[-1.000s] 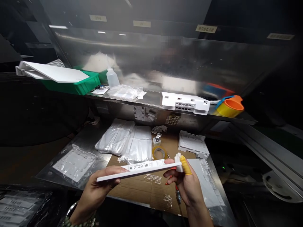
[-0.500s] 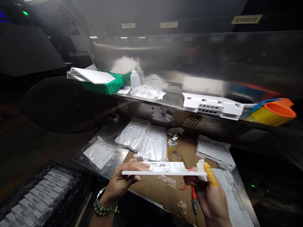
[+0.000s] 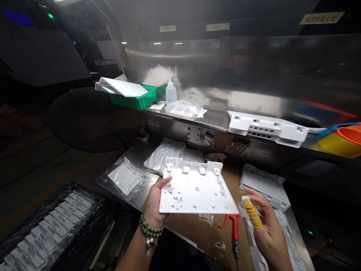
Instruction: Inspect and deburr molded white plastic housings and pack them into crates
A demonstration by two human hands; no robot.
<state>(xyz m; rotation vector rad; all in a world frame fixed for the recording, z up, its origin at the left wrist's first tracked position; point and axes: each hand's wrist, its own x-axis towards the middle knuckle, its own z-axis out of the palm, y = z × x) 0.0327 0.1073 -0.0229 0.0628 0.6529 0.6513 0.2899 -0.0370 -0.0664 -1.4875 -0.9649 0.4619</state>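
My left hand (image 3: 156,201) grips the left edge of a white plastic housing panel (image 3: 188,194), thumb on top. The panel is tilted so that its inner face with clips and small posts shows. To the right of the panel and apart from it is my right hand (image 3: 266,222), a yellow finger cot (image 3: 253,214) on its thumb. Pinched in that hand is a crumpled white cloth (image 3: 246,199), partly hidden by the fingers. Below the panel, a red air blow gun (image 3: 235,227) lies on the cardboard (image 3: 197,229).
Bagged panels stand in a black-lined crate (image 3: 98,197) at left. Plastic bags (image 3: 160,154) and a bagged panel (image 3: 125,177) lie behind. More panels (image 3: 263,184) are stacked at right. The shelf holds a green bin (image 3: 146,98), squeeze bottle (image 3: 170,94) and white housing (image 3: 267,128).
The panel has turned from edge-on to showing its inner face. My right hand has let go of its right edge and moved off to the right, still with the cloth.
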